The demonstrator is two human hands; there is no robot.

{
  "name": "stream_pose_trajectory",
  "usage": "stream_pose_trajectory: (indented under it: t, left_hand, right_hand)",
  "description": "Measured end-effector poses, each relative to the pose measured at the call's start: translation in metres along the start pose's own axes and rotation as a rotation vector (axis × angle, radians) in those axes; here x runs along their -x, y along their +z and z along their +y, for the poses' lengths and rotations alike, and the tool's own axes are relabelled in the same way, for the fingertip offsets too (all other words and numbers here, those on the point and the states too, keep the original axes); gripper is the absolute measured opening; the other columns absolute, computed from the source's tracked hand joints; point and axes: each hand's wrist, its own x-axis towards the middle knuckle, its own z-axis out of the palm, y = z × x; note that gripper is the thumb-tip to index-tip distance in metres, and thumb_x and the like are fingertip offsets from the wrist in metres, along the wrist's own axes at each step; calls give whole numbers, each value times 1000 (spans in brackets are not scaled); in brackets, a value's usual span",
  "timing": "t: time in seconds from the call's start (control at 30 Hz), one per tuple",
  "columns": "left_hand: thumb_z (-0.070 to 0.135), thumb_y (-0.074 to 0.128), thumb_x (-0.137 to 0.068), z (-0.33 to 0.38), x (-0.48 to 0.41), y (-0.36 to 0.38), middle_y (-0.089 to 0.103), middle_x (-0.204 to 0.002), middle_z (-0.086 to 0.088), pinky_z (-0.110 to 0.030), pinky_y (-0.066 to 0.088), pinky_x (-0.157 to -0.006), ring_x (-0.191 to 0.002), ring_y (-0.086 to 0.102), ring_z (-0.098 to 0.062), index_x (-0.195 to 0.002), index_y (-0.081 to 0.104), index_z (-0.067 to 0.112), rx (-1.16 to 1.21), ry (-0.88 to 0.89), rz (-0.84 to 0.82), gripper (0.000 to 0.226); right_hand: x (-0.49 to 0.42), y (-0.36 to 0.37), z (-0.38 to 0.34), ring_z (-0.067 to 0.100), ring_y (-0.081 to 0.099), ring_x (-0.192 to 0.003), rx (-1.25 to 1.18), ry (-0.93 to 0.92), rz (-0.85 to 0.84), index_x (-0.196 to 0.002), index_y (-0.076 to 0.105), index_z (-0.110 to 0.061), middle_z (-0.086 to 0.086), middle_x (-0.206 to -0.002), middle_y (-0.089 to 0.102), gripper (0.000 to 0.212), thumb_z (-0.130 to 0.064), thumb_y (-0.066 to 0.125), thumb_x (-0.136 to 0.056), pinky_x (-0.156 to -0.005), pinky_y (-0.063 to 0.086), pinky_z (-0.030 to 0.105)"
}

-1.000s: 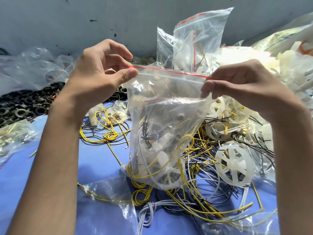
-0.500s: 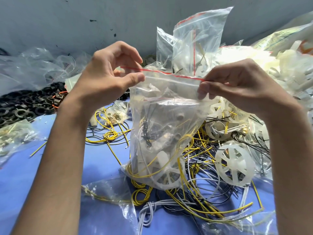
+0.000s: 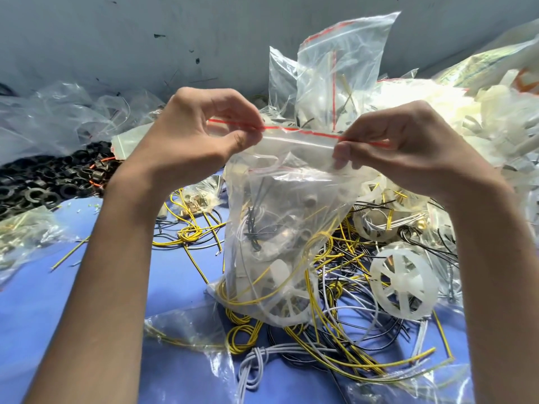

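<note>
As L hand (image 3: 186, 138) & R hand (image 3: 408, 147) pinch red-striped rim | clear crinkly zip bag (image 3: 280, 223), wire-stuffed

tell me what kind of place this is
Probably a small-parts packing bench: the left hand and right hand pinch a clear zip-seal plastic bag of wires; nearby lie a heap of black plastic rings, loose yellow wire coils and a white spoked plastic wheel.
</note>
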Motion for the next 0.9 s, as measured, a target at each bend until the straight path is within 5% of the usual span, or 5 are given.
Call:
stream_pose_trajectory:
  t: [0.23,0.5,0.67,0.8,0.9]
  left_hand:
    - [12,73,-82,6,1,-4,69,-85,12,-14,47,-79,-84,65,1,-96,67,31,-80,-41,-24,25]
    - [12,75,-79,11,-1,4,68,-83,12,-10,48,-81,-77,61,5,-92,65,31,-124,-10,-16,25]
    - [11,74,-79,12,-2,7,66,-81,14,-12,48,-80,-72,59,5,-94,61,24,-180,8,44,24]
    - [17,75,-79,12,-3,10,64,-82,18,2,37,-71,-74,58,12,-104,62,25,-189,-4,15,29]
    - [15,76,-78,16,-3,14,67,-84,13,-6,44,-76,-81,62,-2,-102,66,22,-202,33,-26,26]
  right_hand:
    - [-2,0,-3,-7,57,-61,52,5,-26,-81,73,-25,-25,-61,63,5,-25,70,-84,-60,39,6]
    - [-2,3,-4,7,61,-65,84,9,12,-79,75,-20,-9,-67,68,10,-16,68,-85,-68,50,31]
    - [-3,4,-5,2,60,-64,91,-3,13,-77,71,-27,-12,-68,68,13,-18,68,-85,-69,51,29]
    - [-5,8,-4,-1,58,-63,92,21,30,-83,75,-20,-16,-66,64,5,-21,70,-85,-70,50,23]
    - [-7,11,-7,-6,57,-59,103,8,33,-83,74,-18,-19,-62,62,6,-14,70,-85,-67,49,13]
